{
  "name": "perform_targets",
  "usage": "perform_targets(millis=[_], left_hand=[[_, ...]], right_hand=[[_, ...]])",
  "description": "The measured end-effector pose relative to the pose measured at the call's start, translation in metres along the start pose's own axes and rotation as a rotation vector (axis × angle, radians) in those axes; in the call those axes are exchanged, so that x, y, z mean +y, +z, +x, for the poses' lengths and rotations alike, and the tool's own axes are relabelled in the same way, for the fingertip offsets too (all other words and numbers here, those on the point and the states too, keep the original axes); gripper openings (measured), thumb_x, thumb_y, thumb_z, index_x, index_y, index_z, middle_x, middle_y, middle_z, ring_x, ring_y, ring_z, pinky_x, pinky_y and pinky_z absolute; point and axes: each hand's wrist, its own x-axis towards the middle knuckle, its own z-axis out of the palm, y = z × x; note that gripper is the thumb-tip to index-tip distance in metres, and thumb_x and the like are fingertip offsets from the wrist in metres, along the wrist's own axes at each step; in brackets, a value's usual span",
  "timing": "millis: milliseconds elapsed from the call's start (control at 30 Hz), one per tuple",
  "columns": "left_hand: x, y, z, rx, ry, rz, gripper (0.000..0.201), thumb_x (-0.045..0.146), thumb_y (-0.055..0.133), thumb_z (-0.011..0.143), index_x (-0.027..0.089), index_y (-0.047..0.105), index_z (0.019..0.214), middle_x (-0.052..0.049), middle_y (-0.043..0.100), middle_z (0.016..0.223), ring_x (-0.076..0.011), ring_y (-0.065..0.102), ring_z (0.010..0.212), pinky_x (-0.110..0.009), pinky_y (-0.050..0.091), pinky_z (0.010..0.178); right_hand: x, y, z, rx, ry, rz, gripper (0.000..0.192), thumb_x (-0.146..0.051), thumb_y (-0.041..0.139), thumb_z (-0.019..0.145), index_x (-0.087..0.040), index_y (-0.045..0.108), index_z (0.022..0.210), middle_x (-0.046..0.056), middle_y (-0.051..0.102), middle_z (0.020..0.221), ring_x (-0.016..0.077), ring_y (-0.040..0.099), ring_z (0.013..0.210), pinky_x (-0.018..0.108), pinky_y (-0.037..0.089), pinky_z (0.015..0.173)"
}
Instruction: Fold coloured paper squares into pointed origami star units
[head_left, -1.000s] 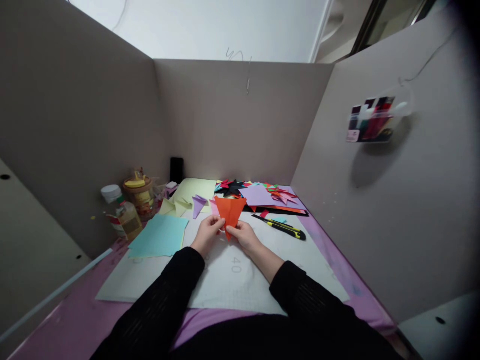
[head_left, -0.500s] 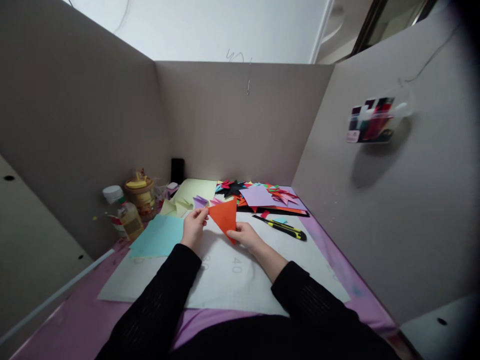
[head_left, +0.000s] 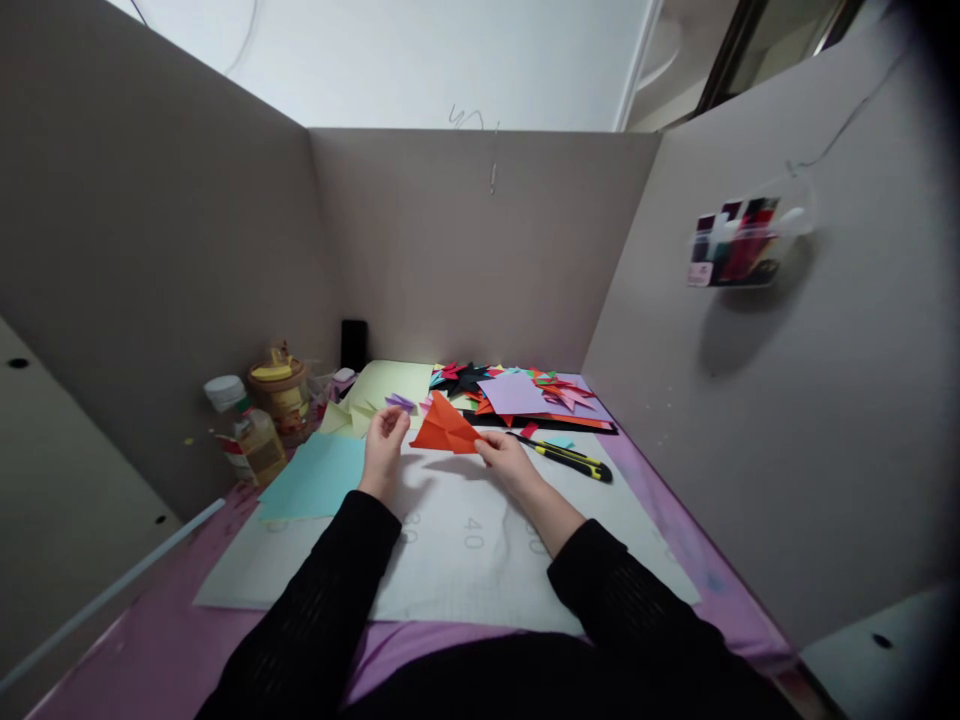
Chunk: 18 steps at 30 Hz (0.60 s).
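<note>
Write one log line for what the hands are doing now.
right hand: pinches orange folded paper | left hand: open beside it | utility knife: on mat

Single head cam, looks fwd/down, close over white mat, partition walls around.

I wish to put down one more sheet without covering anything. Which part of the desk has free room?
The white cutting mat is bare between the forearms and toward its right edge, below the utility knife. The back is crowded: paper pile, bottles, light blue sheet.
</note>
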Motion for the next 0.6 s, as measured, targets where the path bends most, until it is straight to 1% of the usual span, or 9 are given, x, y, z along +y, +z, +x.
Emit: perform_targets(millis=[67,167,233,300,333,400,500,533,600], left_hand=[[0.000,0.000,-0.001,-0.098,-0.061,-0.008,0.051,0.048,0.063,0.071,0.017,0.050,0.110,-0.011,0.060,0.108,-0.0202,0.057,0.099,-0.027,0.044,0.075],[0.002,0.000,-0.006,-0.323,-0.235,-0.045,0.059,0.053,0.058,0.074,0.019,0.044,0.120,-0.012,0.062,0.108,-0.0200,0.061,0.092,-0.028,0.046,0.071],[0.004,0.000,-0.010,-0.451,-0.308,-0.040,0.061,0.053,0.061,0.073,0.020,0.044,0.121,-0.011,0.065,0.102,-0.0193,0.063,0.085,-0.027,0.046,0.068],[0.005,0.000,-0.014,-0.524,-0.337,0.005,0.061,0.047,0.069,0.066,0.018,0.049,0.116,-0.008,0.067,0.089,-0.0188,0.064,0.076,-0.026,0.045,0.063],[0.004,0.000,-0.016,-0.541,-0.345,0.028,0.060,0.043,0.073,0.063,0.016,0.052,0.111,-0.007,0.067,0.081,-0.0182,0.064,0.071,-0.025,0.044,0.061],[0.002,0.001,-0.018,-0.559,-0.353,0.045,0.052,0.037,0.077,0.058,0.014,0.057,0.101,-0.005,0.066,0.070,-0.0166,0.062,0.063,-0.025,0.043,0.058],[-0.002,0.003,-0.019,-0.537,-0.344,0.028,0.038,0.032,0.076,0.059,0.014,0.059,0.087,-0.003,0.064,0.066,-0.0137,0.059,0.058,-0.023,0.042,0.056],[-0.003,0.004,-0.019,-0.518,-0.333,0.025,0.034,0.031,0.076,0.060,0.014,0.059,0.084,-0.002,0.063,0.065,-0.0129,0.058,0.057,-0.023,0.042,0.055],[-0.004,0.005,-0.020,-0.478,-0.306,0.031,0.027,0.029,0.074,0.061,0.014,0.059,0.079,-0.001,0.062,0.062,-0.0116,0.056,0.054,-0.022,0.040,0.053]], right_hand=[[-0.002,-0.007,0.003,-0.051,-0.026,-0.018,0.021,-0.031,0.060,0.068,-0.015,0.070,0.079,-0.004,0.052,0.052,0.0077,0.038,0.046,0.020,0.029,0.046],[-0.006,-0.017,0.004,-0.129,-0.003,-0.051,0.022,-0.029,0.064,0.065,-0.015,0.071,0.081,-0.003,0.054,0.052,0.0077,0.039,0.044,0.021,0.029,0.045],[-0.009,-0.022,0.003,-0.171,0.023,-0.069,0.020,-0.028,0.066,0.064,-0.015,0.072,0.078,-0.002,0.056,0.052,0.0078,0.039,0.044,0.021,0.028,0.044],[-0.010,-0.025,0.003,-0.183,0.050,-0.069,0.020,-0.026,0.066,0.063,-0.014,0.071,0.078,-0.002,0.056,0.051,0.0079,0.039,0.044,0.021,0.028,0.044],[-0.010,-0.025,0.003,-0.166,0.058,-0.058,0.022,-0.026,0.067,0.062,-0.014,0.071,0.080,-0.003,0.054,0.050,0.0080,0.039,0.044,0.021,0.028,0.044],[-0.008,-0.024,0.004,-0.066,0.037,0.000,0.030,-0.024,0.068,0.061,-0.016,0.068,0.090,-0.006,0.051,0.049,0.0081,0.039,0.044,0.020,0.029,0.044],[-0.003,-0.019,0.006,0.123,-0.079,0.119,0.036,-0.023,0.069,0.061,-0.021,0.061,0.095,-0.008,0.050,0.054,0.0085,0.043,0.048,0.019,0.033,0.047],[-0.001,-0.017,0.006,0.145,-0.116,0.141,0.032,-0.022,0.069,0.061,-0.022,0.060,0.092,-0.007,0.052,0.058,0.0089,0.045,0.051,0.019,0.035,0.049],[0.003,-0.013,0.005,0.104,-0.147,0.134,0.022,-0.021,0.068,0.061,-0.021,0.061,0.082,-0.005,0.057,0.066,0.0100,0.050,0.058,0.021,0.040,0.055]])
